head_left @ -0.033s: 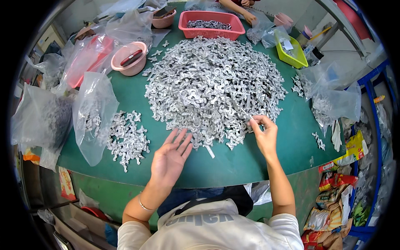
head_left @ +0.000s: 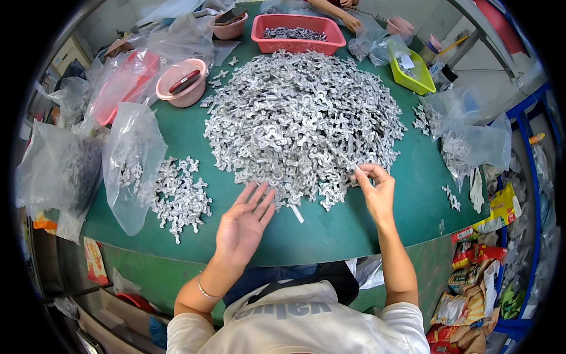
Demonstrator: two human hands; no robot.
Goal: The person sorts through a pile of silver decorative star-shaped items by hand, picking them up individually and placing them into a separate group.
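A broad heap of small silver-grey metal castings (head_left: 300,124) covers the middle of the green table. At its near right edge my right hand (head_left: 377,192) is closed, thumb and fingertips pinching a thin, pale metal piece (head_left: 355,170). That piece is mostly lost against the heap, so its full shape cannot be made out. My left hand (head_left: 243,227) is open, palm up with fingers stretched, by the heap's near left edge and holding nothing. Just right of its fingertips lies a short, straight metal strip (head_left: 297,214). Farther left is a smaller pile of castings (head_left: 181,197).
At the far side stands a red basin (head_left: 336,41) of metal parts, with another person's hand (head_left: 352,23) nearby. A pink bowl (head_left: 197,88) carries a red-and-black tool. A lime-green basket (head_left: 421,87) sits back right. Plastic bags (head_left: 132,171) line both sides.
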